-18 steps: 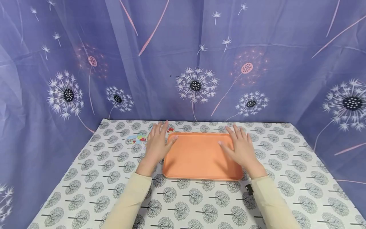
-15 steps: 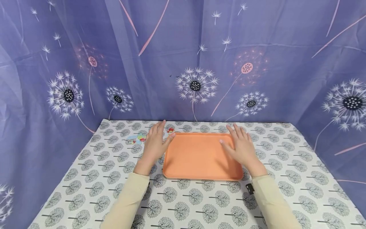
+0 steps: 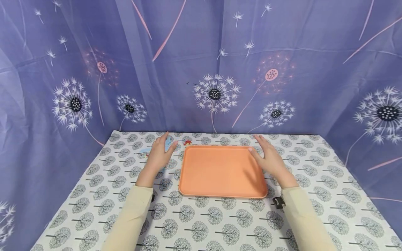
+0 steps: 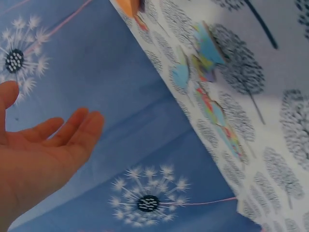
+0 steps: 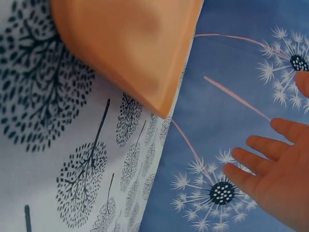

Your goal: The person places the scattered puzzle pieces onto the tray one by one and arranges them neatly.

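An orange rectangular tray (image 3: 220, 170) lies flat on the cloth, with nothing on it. My left hand (image 3: 157, 157) is held to the left of the tray, apart from it, its fingers extended and holding nothing. Flat colourful pieces, perhaps jigsaw pieces, lie around and partly behind that hand; a light blue piece (image 4: 208, 43) and a longer multicoloured one (image 4: 219, 121) show in the left wrist view. A small red piece (image 3: 187, 142) lies behind the tray's far left corner. My right hand (image 3: 272, 162) hovers over the tray's right edge, fingers spread, palm bare in the right wrist view (image 5: 280, 169).
The table is covered by a white cloth (image 3: 201, 226) printed with grey trees. A purple-blue curtain (image 3: 176, 101) with dandelions hangs right behind its far edge and along both sides. A black strap part (image 3: 278, 202) shows at my right wrist.
My left hand has moved left, off the tray's left side and towards the colourful pieces. My right hand has shifted slightly to the right. The tray has stayed in place.
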### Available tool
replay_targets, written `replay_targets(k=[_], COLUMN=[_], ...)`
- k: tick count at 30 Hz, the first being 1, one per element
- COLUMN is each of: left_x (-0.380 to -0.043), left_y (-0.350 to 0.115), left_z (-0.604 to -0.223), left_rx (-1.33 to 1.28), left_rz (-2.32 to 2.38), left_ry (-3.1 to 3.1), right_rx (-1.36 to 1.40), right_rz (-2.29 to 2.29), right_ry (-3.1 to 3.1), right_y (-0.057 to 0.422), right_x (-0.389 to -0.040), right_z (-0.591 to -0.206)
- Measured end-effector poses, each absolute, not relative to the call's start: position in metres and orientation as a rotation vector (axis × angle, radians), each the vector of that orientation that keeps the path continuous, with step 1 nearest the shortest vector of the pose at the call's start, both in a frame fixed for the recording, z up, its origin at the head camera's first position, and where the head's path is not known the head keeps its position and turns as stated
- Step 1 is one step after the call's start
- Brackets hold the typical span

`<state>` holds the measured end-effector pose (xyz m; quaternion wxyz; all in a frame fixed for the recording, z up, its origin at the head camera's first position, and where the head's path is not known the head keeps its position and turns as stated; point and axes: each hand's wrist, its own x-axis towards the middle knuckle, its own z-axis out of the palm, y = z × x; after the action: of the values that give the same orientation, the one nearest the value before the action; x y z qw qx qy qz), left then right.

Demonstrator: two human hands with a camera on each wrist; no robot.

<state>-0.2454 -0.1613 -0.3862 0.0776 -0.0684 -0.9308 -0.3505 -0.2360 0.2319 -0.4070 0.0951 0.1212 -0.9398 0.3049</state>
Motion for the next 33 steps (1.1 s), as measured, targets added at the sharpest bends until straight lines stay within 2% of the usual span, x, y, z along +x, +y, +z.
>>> replay_targets(k=[15,33], left_x=[-0.257,-0.260], left_y=[-0.201,-0.219], left_z=[-0.405,-0.427], left_rx=[-0.081,0.176], left_rz=[-1.297,-1.465], left_ry=[-2.911,-3.027], right_rx=[0.281,0.262], right_rz=[1.330,1.603], right_ry=[-2.808,-2.841], right_y=[0.249,0.265], right_x=[-0.245,-0.249], right_z=[-0.410,-0.429])
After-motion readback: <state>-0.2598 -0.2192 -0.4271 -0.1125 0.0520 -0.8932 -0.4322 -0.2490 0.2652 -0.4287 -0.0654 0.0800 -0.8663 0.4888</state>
